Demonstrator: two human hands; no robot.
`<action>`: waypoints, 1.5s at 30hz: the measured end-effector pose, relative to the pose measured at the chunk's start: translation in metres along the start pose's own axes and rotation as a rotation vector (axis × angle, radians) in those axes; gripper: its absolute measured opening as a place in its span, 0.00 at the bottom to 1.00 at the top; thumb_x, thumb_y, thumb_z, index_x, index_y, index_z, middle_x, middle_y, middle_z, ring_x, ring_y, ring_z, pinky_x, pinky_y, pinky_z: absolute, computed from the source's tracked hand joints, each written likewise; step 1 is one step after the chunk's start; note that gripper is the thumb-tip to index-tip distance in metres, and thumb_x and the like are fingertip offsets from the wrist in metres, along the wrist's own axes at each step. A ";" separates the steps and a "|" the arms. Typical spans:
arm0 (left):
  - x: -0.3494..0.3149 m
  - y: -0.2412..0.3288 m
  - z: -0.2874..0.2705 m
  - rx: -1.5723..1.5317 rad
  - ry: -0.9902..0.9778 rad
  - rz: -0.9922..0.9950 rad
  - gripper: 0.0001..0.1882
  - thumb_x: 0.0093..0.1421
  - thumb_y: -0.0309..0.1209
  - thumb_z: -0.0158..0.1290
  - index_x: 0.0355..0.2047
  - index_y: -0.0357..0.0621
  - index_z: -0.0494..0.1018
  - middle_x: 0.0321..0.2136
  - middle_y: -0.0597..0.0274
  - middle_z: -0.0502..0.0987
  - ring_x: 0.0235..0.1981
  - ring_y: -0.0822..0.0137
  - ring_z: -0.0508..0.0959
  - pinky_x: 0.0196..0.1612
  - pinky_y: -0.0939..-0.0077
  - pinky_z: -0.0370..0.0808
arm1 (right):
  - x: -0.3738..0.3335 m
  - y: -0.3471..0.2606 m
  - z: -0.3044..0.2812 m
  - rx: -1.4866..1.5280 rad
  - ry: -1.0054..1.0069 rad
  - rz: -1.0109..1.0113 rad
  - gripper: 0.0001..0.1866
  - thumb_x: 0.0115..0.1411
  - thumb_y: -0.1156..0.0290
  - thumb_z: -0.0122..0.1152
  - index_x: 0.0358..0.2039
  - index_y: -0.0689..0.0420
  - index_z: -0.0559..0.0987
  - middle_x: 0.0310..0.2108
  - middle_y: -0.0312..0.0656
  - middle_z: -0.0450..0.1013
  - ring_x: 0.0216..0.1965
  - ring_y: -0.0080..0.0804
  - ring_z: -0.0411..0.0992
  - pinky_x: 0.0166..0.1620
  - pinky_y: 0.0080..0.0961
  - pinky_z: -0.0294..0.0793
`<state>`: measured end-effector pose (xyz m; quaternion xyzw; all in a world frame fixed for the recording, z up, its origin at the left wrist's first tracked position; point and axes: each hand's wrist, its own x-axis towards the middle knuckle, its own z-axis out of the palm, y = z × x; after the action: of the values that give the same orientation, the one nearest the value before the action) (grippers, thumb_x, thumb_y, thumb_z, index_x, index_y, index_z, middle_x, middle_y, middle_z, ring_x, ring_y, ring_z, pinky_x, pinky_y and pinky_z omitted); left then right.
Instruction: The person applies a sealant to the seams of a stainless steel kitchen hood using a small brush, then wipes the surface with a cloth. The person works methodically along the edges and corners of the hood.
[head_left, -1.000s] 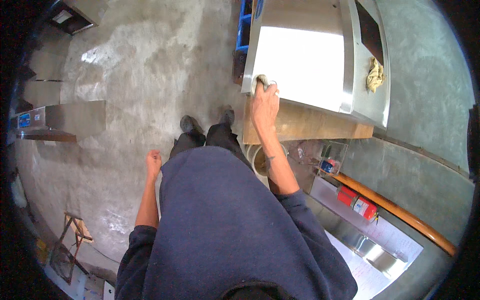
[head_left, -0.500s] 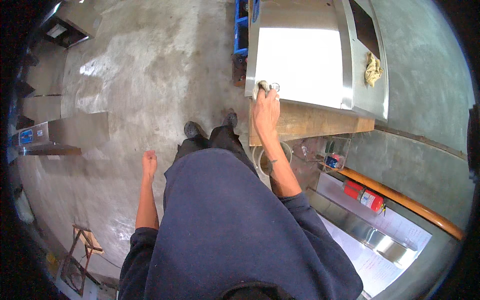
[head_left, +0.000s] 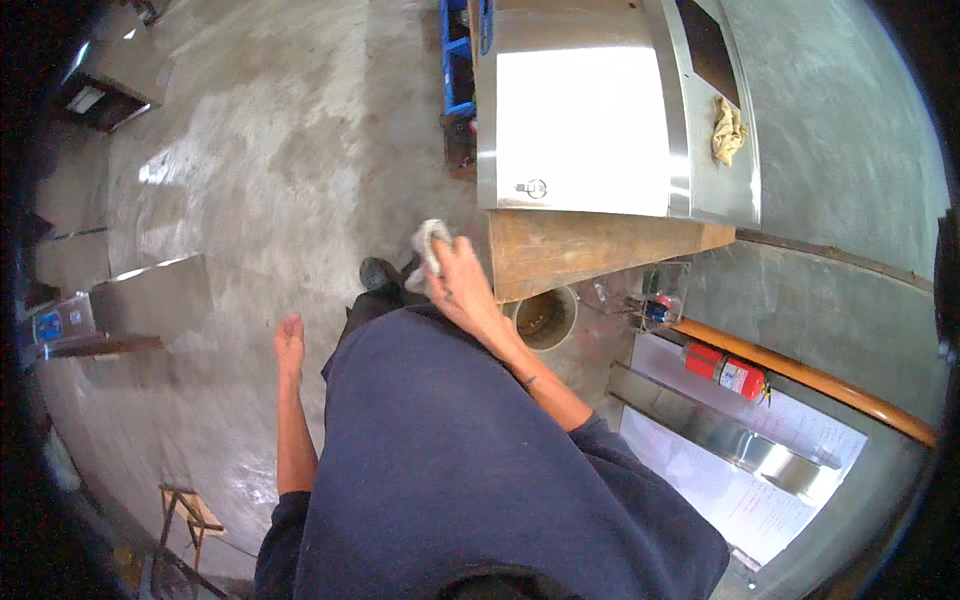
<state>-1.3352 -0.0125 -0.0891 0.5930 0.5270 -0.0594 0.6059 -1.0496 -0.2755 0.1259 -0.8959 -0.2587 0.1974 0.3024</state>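
My right hand [head_left: 458,285] is closed around a bunched greyish-white rag [head_left: 430,250]. It holds the rag in the air in front of my body, left of the wooden board and apart from the metal cabinet. The stainless steel cabinet [head_left: 580,125] has a bright, glaring top face. A small round metal latch [head_left: 536,188] sits near its close edge. On the cabinet's right side lies a crumpled yellowish cloth [head_left: 728,132]. My left hand [head_left: 289,342] hangs at my left side over the floor, empty, its fingers loosely out.
Below the cabinet is a wooden board [head_left: 600,250], with a round bucket [head_left: 548,318] beside it. A red fire extinguisher [head_left: 725,370] lies to the right, near an orange-brown pole [head_left: 800,380]. Blue crates [head_left: 458,60] stand left of the cabinet. A metal-framed stool [head_left: 192,510] is lower left.
My right hand has lifted the rag off the cabinet by the latch and brought it left and toward me. The latch is now uncovered. The view has shifted slightly.
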 end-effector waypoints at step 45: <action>0.405 0.991 0.231 -0.335 -0.995 0.478 0.16 0.71 0.21 0.55 0.57 0.40 0.71 0.52 0.62 0.78 0.52 0.71 0.77 0.58 0.71 0.75 | 0.734 -0.076 -0.200 2.182 0.009 0.339 0.32 0.69 0.53 0.69 0.66 0.57 0.73 0.62 0.41 0.76 0.65 0.37 0.73 0.70 0.41 0.68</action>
<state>-0.3357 0.3179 0.2141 0.4920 0.0323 -0.1083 0.8632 -0.3948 0.1168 0.1780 -0.1723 0.1819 0.3553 0.9005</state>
